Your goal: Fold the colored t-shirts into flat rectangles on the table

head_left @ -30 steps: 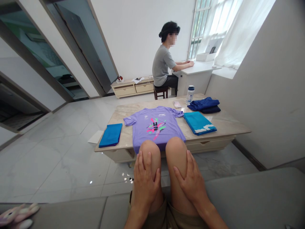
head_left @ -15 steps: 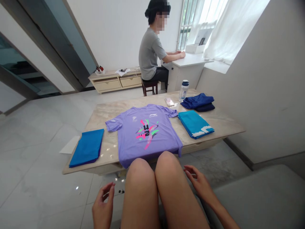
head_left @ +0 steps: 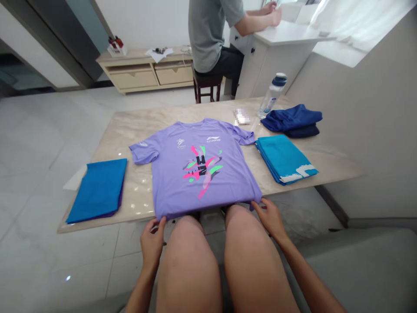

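Note:
A purple T-shirt with a bright pink, green and black print lies spread on the marble-topped table, its collar towards the far side. Its bottom hem reaches over the near edge, above my knees. My left hand pinches the hem's left corner between thumb and fingers. At the right corner my right hand has its thumb and fingers closed on the hem too. Folded blue cloth lies to the left of the shirt, and folded turquoise cloth with a white mark to its right.
Dark blue clothing lies bunched at the back right beside a clear water bottle. Beyond the table a person in a grey T-shirt sits on a stool at a white desk. A low cabinet stands by the wall.
Both hands have come up from beside my legs to the shirt's bottom corners and taken hold of the hem. My knees have moved apart, and the view has tilted down and closer.

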The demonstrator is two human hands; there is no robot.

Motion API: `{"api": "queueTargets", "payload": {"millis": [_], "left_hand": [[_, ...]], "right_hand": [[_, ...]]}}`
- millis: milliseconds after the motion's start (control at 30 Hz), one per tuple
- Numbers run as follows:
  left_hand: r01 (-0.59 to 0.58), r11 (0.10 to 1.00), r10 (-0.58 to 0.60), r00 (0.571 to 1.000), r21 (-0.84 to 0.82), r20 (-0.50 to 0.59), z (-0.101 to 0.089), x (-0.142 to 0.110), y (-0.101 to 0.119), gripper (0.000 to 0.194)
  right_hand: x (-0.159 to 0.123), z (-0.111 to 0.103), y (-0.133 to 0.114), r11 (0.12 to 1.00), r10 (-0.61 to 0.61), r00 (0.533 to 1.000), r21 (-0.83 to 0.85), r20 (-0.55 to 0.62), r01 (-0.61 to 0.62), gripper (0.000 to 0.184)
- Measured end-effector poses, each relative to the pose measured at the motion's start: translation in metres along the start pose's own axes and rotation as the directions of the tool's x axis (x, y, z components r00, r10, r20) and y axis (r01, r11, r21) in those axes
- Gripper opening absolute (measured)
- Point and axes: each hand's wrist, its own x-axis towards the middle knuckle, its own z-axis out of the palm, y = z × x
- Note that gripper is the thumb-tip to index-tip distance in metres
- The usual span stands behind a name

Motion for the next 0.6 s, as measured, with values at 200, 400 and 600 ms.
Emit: {"api": "queueTargets", "payload": {"millis": [200, 400, 600], "left_hand": [[0.029, 0.997, -0.033, 0.998, 0.066, 0.055, -0.021, -0.006, -0.008, 0.074], [-0.408, 0.881, 0.462, 0.85, 0.24, -0.251, -0.046, -0.022, 0.019, 0.039], [-0.775, 0.589, 0.74, 0.631, 0.229, 0.232, 0.011, 0.047, 0.084, 0.041]], "right_hand": [[-0.011, -0.008, 0.011, 0.987, 0.025, 0.963, -0.159, 0.267, 0.018, 0.034], [-0.014, -0.038, -0.025, 0.963, -0.217, 0.976, -0.165, -0.015, 0.212, 0.034], [0.045, 0.009, -0.104, 0.806, -0.56, 0.829, -0.224, 0.014, 0.548, 0.043]]}}
